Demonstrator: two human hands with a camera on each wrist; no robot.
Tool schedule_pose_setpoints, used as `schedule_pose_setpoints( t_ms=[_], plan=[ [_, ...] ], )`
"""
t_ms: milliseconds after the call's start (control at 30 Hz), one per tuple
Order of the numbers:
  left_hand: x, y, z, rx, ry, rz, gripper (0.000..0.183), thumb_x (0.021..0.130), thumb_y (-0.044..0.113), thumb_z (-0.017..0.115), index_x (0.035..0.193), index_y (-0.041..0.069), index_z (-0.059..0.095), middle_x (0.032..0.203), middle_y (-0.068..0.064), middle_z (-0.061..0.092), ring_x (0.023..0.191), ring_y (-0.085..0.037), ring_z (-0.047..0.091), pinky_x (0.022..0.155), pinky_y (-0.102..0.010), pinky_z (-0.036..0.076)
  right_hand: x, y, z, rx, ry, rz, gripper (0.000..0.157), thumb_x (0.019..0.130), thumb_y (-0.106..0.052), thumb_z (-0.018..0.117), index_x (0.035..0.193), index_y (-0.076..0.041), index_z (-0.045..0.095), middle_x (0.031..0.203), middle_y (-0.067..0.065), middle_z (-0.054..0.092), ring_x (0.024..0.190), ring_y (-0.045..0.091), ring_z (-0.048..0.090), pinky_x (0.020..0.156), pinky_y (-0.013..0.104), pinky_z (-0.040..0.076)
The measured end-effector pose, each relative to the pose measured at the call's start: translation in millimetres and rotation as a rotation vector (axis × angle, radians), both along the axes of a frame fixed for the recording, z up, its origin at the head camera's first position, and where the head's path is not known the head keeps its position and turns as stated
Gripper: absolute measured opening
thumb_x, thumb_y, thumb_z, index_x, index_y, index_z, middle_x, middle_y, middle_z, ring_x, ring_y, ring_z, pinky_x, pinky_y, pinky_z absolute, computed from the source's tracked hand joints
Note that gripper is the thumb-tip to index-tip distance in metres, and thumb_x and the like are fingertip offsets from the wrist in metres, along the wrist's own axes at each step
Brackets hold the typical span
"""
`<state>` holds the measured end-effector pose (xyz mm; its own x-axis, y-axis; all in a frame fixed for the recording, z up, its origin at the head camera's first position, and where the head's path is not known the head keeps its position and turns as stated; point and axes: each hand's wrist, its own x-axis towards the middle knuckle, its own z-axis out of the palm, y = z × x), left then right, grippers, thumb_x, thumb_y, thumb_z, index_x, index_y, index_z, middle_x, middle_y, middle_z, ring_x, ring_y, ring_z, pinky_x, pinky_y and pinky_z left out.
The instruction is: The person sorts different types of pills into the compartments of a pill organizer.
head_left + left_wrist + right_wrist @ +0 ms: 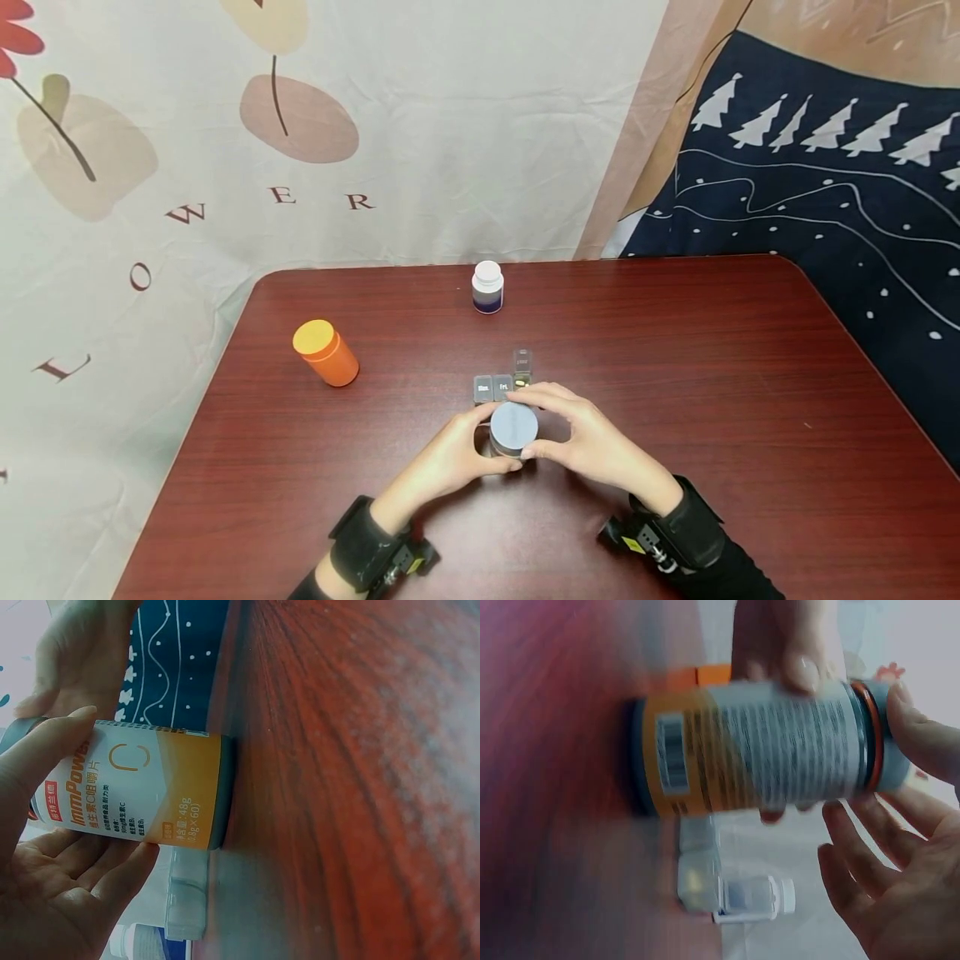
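Note:
A vitamin C tablet bottle (161,784) with a white and orange label stands upright on the table before me, just in front of a pill organizer (492,387). My left hand (448,454) grips its body, thumb on the near side and fingers round the far side. With thumb and fingers my right hand (583,429) holds the grey lid (513,427) by its edge. An orange ring (874,735) shows just under the lid in the right wrist view. One flap of the organizer is raised, and a small yellow pill (521,383) lies in that compartment.
An orange bottle (335,363) with a yellow cap stands at the left of the reddish-brown table (712,350). Near the back edge is a small white bottle (487,287) with a dark blue base. Printed cloth (450,125) hangs behind the table.

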<state>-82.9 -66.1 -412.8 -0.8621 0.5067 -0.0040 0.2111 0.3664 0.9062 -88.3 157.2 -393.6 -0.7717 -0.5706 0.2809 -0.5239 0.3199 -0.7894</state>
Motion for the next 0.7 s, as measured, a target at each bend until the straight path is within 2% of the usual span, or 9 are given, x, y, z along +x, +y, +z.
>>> schedule_pose_setpoints(
  t_ms=[100,200,333,467,600,700],
  plan=[
    [0.0,-1,0.0,-0.005,0.003,-0.004,0.063,0.079,0.017,0.084,0.135,0.005,0.057,0.121,-0.003,0.066,0.113,-0.017,0.059,0.101,-0.042,0.045,4.4,-7,-0.5,0.024,0.013,-0.030,0.063,0.078,-0.014,0.084,0.135,-0.009,0.060,0.131,0.002,0.059,0.123,0.020,0.052,0.100,0.038,0.045],
    [0.0,-1,-0.1,-0.013,0.010,-0.007,0.064,0.079,0.014,0.083,0.136,0.004,0.056,0.123,-0.004,0.066,0.114,-0.018,0.059,0.102,-0.042,0.045,10.4,-16,-0.3,0.047,0.059,-0.101,0.066,0.075,-0.017,0.087,0.135,-0.011,0.061,0.130,0.001,0.060,0.122,0.019,0.052,0.100,0.039,0.045],
    [0.1,-2,0.0,-0.046,0.034,-0.008,0.065,0.077,0.009,0.083,0.135,0.001,0.056,0.122,-0.008,0.065,0.114,-0.020,0.060,0.102,-0.042,0.045,17.0,-25,-2.6,0.094,0.208,-0.208,0.067,0.072,-0.028,0.090,0.132,-0.012,0.063,0.126,0.001,0.062,0.118,0.018,0.054,0.096,0.039,0.048],
    [-0.3,-2,-0.7,-0.055,0.056,-0.011,0.065,0.076,0.008,0.084,0.134,0.000,0.056,0.123,-0.010,0.065,0.114,-0.023,0.060,0.101,-0.042,0.045,19.9,-29,-6.0,0.152,0.363,-0.280,0.066,0.072,-0.038,0.088,0.128,-0.011,0.065,0.120,0.001,0.063,0.112,0.017,0.057,0.093,0.039,0.049],
    [-1.2,-2,-1.7,-0.054,0.062,-0.016,0.067,0.075,0.008,0.085,0.135,-0.001,0.055,0.124,-0.012,0.065,0.115,-0.024,0.060,0.101,-0.043,0.045,20.5,-30,-5.5,0.207,0.433,-0.300,0.068,0.072,-0.045,0.086,0.127,-0.010,0.065,0.116,0.001,0.064,0.108,0.019,0.058,0.093,0.039,0.047],
    [-1.7,-2,-1.7,-0.052,0.058,-0.018,0.067,0.076,0.009,0.085,0.135,-0.001,0.055,0.125,-0.012,0.064,0.115,-0.023,0.060,0.101,-0.042,0.045,19.4,-27,-1.7,0.267,0.414,-0.251,0.076,0.072,-0.048,0.085,0.133,-0.009,0.060,0.121,0.002,0.063,0.113,0.020,0.056,0.098,0.041,0.045]
  ],
)
